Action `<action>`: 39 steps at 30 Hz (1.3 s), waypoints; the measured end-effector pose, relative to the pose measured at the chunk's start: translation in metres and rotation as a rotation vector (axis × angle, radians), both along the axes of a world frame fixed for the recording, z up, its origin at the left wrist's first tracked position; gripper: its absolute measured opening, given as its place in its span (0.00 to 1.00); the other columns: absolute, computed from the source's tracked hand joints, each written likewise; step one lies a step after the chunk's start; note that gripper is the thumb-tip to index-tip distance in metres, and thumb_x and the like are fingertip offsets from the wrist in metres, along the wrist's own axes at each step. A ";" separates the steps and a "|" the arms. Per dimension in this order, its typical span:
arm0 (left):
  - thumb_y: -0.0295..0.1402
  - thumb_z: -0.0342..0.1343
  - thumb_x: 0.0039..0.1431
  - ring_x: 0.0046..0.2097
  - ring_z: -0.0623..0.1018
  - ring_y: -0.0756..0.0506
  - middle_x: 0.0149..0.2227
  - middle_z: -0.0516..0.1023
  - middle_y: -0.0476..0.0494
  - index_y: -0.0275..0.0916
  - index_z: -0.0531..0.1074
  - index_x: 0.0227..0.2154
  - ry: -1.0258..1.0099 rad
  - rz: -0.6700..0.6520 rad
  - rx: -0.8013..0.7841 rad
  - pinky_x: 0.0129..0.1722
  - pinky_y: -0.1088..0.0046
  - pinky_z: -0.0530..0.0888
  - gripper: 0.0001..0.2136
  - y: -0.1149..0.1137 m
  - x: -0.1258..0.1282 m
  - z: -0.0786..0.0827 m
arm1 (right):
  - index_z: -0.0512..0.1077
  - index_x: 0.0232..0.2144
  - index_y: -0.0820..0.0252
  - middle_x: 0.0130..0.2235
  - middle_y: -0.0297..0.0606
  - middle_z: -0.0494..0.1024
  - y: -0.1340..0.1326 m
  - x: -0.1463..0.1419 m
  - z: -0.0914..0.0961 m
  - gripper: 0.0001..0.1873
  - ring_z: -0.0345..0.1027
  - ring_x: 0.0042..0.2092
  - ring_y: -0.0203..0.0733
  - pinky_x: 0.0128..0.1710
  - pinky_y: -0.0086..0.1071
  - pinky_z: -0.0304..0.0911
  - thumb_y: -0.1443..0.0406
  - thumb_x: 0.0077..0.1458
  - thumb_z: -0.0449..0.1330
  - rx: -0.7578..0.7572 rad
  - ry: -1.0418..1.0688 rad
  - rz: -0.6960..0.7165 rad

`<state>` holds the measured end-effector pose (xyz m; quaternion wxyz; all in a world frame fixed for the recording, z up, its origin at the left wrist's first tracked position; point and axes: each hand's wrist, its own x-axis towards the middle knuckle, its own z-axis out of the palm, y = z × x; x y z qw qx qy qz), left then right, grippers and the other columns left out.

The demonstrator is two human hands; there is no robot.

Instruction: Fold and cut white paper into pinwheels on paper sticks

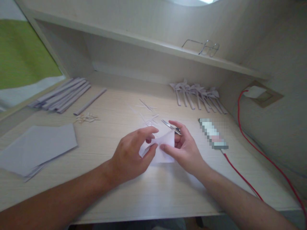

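Observation:
Between my two hands is a small white piece of paper (165, 153), partly folded, with one corner raised. My left hand (133, 151) pinches its left side between curled fingers and thumb. The right side is gripped by my right hand (185, 148), thumb in front and fingers behind. Just beyond the right fingers lies a pair of scissors (168, 124), its handles partly hidden by that hand. Thin paper strips (150, 118) are scattered on the desk behind the left hand.
Paper sheets (48, 140) lie at left, near cotton swab tips (87, 117) and rolled paper sticks (64, 95). Several paper pinwheels (196, 92) rest at back right. A phone (212, 132) with a red cable (242, 175) is at right. Glasses (208, 48) sit on the shelf (144, 40).

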<state>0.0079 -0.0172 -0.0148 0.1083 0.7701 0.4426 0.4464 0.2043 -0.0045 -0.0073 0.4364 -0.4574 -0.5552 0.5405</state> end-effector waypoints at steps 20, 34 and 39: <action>0.31 0.63 0.53 0.32 0.75 0.47 0.30 0.79 0.48 0.38 0.79 0.31 -0.553 -0.187 -0.743 0.32 0.73 0.68 0.04 0.021 -0.004 0.006 | 0.82 0.32 0.58 0.32 0.35 0.82 0.016 0.012 0.001 0.08 0.73 0.32 0.39 0.32 0.31 0.67 0.65 0.44 0.72 -0.024 -0.051 0.086; 0.26 0.60 0.49 0.34 0.75 0.47 0.29 0.81 0.48 0.40 0.82 0.26 -0.628 -0.220 -0.757 0.37 0.73 0.70 0.06 0.023 -0.004 0.014 | 0.84 0.34 0.55 0.32 0.35 0.82 0.019 0.016 -0.002 0.08 0.72 0.32 0.39 0.33 0.33 0.69 0.68 0.49 0.68 -0.034 -0.029 0.152; 0.26 0.61 0.50 0.35 0.76 0.47 0.29 0.81 0.49 0.41 0.83 0.27 -0.634 -0.236 -0.766 0.37 0.73 0.69 0.06 0.023 -0.005 0.012 | 0.85 0.35 0.55 0.34 0.35 0.84 0.020 0.020 -0.004 0.08 0.73 0.35 0.38 0.38 0.33 0.67 0.68 0.50 0.68 -0.040 -0.051 0.154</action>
